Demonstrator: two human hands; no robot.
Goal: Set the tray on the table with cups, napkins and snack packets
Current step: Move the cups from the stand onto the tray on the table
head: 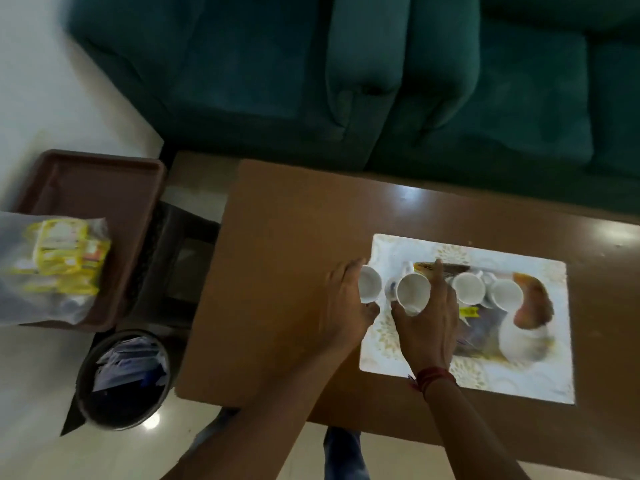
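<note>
Nearest the camera, two bare forearms reach forward over the brown table (277, 237) toward the white patterned tray (540, 386), which lies flat on the table's right part. The right hand (427, 327), with a red thread at its wrist, has its grip closed around a white cup (412, 292) over the tray's left end, fingers wrapped round the cup's wall and its open mouth tipped toward the camera. The left hand (346, 306) has its grip around a second white cup (367, 284) at the tray's left edge; whether that cup touches the table or tray cannot be told.

Further in on the tray, right of the held cups, stand two more white cups (469, 287) side by side, both empty as far as can be seen. Beside them, toward the tray's right end, lie blurred snack packets (485, 336), dark and white with a yellow label; their number is unclear.

On the floor left of the table, nearer than the tray, stands a dark round bin (86, 400) holding crumpled white and blue paper. Beyond the bin sits a brown plastic tray (104, 181), and resting on it is a clear bag (52, 306) with yellow packets (65, 254) inside.

Beyond the table is a dark green sofa (381, 81).
</note>
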